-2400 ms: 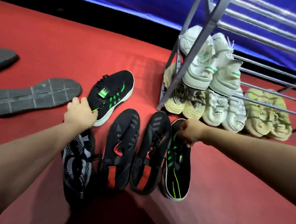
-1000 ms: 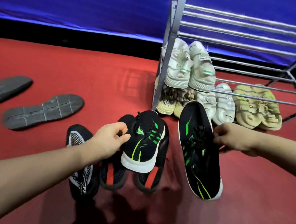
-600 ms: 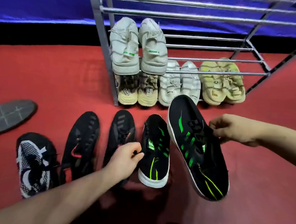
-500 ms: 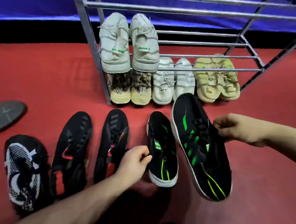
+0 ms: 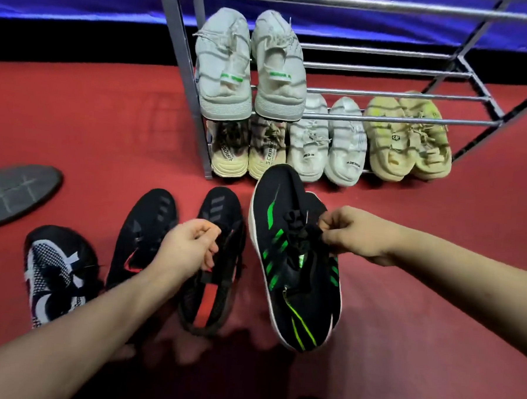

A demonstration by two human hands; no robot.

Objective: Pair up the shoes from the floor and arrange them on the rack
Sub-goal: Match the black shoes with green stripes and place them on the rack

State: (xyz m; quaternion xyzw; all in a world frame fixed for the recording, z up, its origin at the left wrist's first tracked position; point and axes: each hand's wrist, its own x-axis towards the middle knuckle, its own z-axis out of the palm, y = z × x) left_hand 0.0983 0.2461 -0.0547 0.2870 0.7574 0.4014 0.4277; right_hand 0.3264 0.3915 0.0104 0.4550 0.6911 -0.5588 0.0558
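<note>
1. Your R hand (image 5: 355, 234): fingers (image 5: 331, 230) curled tight, pinching the lace/tongue area of a black knit sneaker w/ green stripes & white sole (image 5: 280, 255).
2. That sneaker sits right of centre, just near of the rack's bottom row. Its toe points far toward the rack, heel near you, body tilted. Can't tell if the heel touches the floor.
3. A 2nd black/green sneaker (image 5: 318, 206) shows its edge right behind the first, pressed against it. It looks caught in the same grip, but that's not certain.
4. Your L hand (image 5: 189, 250) is over the right one of two black sneakers w/ red accents (image 5: 144, 239). Its fingers (image 5: 204, 251) are curled, thumb near index. Can't tell whether they grip anything.
5. Those two black/red sneakers lie side by side on the red floor (image 5: 403, 298), left of the green-striped one, toes far.
6. Near left: a black-and-white knit sneaker (image 5: 53, 273) on the floor. Beyond it, at the left edge, a grey flat shoe sole (image 5: 15, 192).
7. Far centre-right: a grey metal-bar rack (image 5: 183, 73). A pale white pair w/ green tabs (image 5: 223, 75) sits on a higher rail, left end.
8. Bottom row, L to R: beige pair (image 5: 246, 149), white pair (image 5: 326, 147), yellow pair (image 5: 409, 139).
</note>
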